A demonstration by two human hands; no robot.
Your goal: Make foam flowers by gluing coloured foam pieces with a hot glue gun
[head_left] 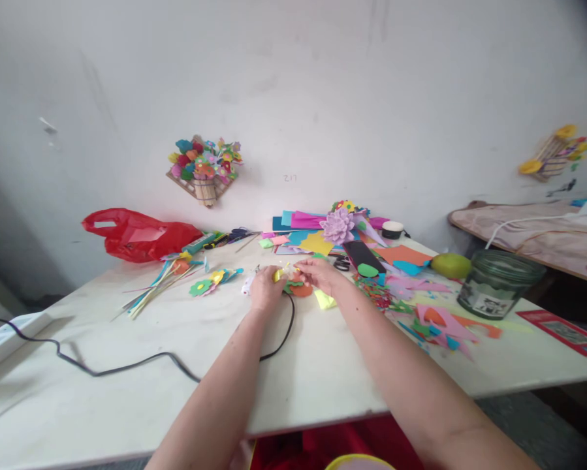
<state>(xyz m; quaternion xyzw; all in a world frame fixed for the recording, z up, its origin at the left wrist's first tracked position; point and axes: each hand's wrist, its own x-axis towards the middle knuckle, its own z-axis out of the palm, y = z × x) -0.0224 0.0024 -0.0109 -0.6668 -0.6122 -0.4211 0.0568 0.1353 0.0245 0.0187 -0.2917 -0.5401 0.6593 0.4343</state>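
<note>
My left hand [268,286] is closed around a small yellow piece [277,276] near the middle of the table. Close to its right, the fingers of my right hand [319,274] are pinched together by a small pale, shiny bit [288,269]; what exactly they grip is too small to make out. Beneath and between the hands lie an orange cutout [301,290] and some green ones. A bright yellow scrap [324,299] rests under my right wrist. Left of my left hand, a white item with dark spots [247,284] is partly hidden.
A black cable [141,363] crosses the table and passes under my left forearm. Flower cutouts [213,282], thin sticks [149,297] and a red plastic bag [141,235] are to the left. Rightward lie paper scraps [444,323], a black phone-like slab [364,256] and a glass jar [499,287].
</note>
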